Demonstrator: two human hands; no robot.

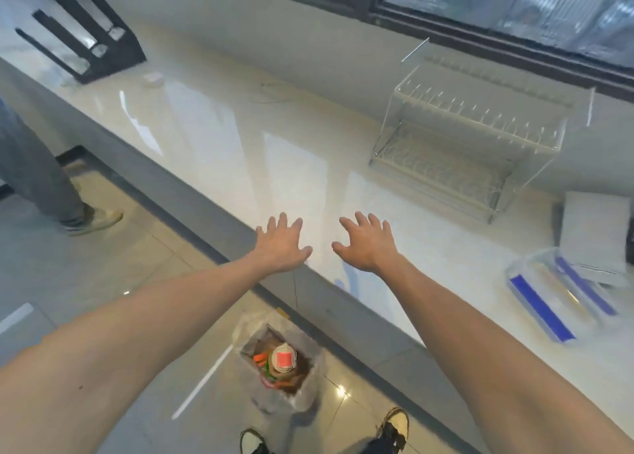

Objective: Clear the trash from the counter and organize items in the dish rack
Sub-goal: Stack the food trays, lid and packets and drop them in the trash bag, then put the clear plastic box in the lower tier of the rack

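My left hand [281, 244] and my right hand [367, 244] hover palm-down with fingers spread over the front edge of the glossy white counter [212, 134]; neither holds anything. A white two-tier wire dish rack [470, 137] stands at the back right of the counter under the window, with nothing visible in it. On the floor below my hands sits a trash bin [279, 364] lined with a clear bag, holding a cup with a red lid and colourful wrappers.
A clear plastic container with blue clips [555, 302] and a grey box [597, 234] lie at the counter's right. A dark knife block [89, 38] stands far left, a small white object [153, 78] near it. Another person's leg and shoe [68, 210] are at left.
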